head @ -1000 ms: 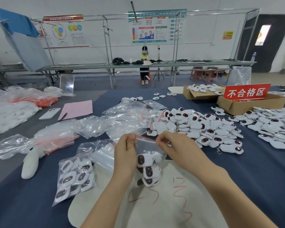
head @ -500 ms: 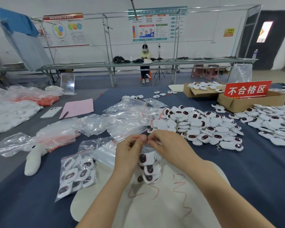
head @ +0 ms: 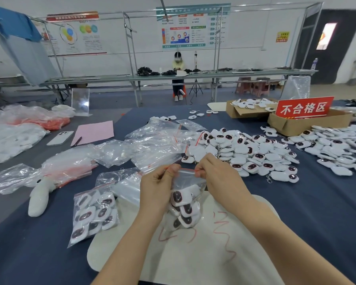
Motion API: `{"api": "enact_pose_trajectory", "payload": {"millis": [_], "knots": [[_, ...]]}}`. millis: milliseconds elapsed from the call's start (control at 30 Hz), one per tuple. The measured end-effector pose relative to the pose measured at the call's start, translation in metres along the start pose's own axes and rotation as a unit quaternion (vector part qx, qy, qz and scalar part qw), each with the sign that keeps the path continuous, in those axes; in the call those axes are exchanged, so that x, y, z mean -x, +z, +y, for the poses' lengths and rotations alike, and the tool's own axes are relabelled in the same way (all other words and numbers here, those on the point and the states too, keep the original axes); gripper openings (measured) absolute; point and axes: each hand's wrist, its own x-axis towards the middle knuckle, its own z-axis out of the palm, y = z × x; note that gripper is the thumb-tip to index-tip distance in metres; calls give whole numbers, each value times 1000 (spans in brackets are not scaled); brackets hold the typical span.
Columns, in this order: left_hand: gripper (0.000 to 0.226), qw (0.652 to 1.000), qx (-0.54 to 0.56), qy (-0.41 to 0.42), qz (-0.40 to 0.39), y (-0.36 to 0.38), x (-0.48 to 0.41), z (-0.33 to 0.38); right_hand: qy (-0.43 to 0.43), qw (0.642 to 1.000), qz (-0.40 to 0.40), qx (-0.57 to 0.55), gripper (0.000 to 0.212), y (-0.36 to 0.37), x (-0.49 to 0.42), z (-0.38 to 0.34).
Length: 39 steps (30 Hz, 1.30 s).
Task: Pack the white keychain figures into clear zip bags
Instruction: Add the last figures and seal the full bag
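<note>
Since half a second ago both hands have slid apart from the middle of the seal.

Head view: my left hand [head: 156, 188] pinches the left end of the red zip strip [head: 186, 170] and my right hand [head: 218, 177] pinches the right end. The zip bag [head: 188, 183] is held between them over the white pad [head: 193, 264] at the near edge of the bench [head: 317, 212]. Inside, white figures [head: 182, 199] sit stacked low. To close it well, I judge I should press along the whole strip, squeeze out the air first, and keep any keyring clear of the seal. More loose figures [head: 255, 153] are heaped toward the far right, and a filled bag [head: 95, 212] lies at the near left.
</note>
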Motion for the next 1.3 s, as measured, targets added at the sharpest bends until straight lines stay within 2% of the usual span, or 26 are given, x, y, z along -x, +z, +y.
{"api": "enact_pose_trajectory", "payload": {"millis": [167,300,433,567,600,667,733,800,900,1033,1133,1300], "knots": [[15,1000,8,-14,7,0,0,0,29,1000,10,-6,20,-6,7,5],[13,1000,10,-12,11,1,0,0,25,998,53,19,21,-8,11,8],[14,1000,13,-8,8,0,1,1,-7,993,96,61,32,-9,14,15],[10,1000,27,-11,9,0,3,4,-42,989,111,92,54,-6,16,21],[11,999,36,-19,9,0,3,5,-24,992,107,59,50,-4,17,23],[17,998,49,-38,6,0,3,6,58,994,37,-81,22,-3,19,26],[20,997,56,-53,-2,-1,4,6,136,948,-28,-286,11,0,19,24],[23,996,58,-60,-16,-1,5,7,161,910,-48,-380,7,2,17,18],[27,999,7,-38,-36,-7,3,7,183,888,-32,-422,13,6,16,9],[29,988,-139,58,-36,-26,-2,5,204,868,13,-452,18,1,13,-3],[43,984,-153,90,-2,-41,0,12,201,845,30,-494,14,-9,2,-23],[45,983,-132,120,41,-68,-11,45,171,816,1,-553,11,-21,-32,-57]]}}
